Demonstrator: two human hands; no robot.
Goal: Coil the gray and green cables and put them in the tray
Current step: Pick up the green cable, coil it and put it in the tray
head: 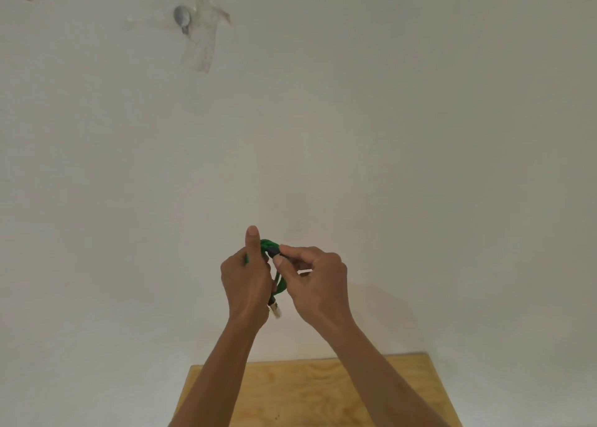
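In the lower middle of the frame, raised before a pale wall, the left hand [247,284] clamps the looped green cable [280,283] so its turns cannot spring apart, thumb upright. The right hand [315,281] pinches the dark connector end [272,252] in narrowed fingers [289,251], likely tucking it. A pale plug [276,310] dangles below. The wooden counter [310,391] lies beneath; neither tray nor gray cable shows.

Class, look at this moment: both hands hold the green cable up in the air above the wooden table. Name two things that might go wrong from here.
1. The green cable is bundled between the left hand and right hand; loosening either grip may let the loops spring open.
2. A connector hangs free below the left hand and might snag or pull the coil loose.
No tray is in view, so placing means looking away first.
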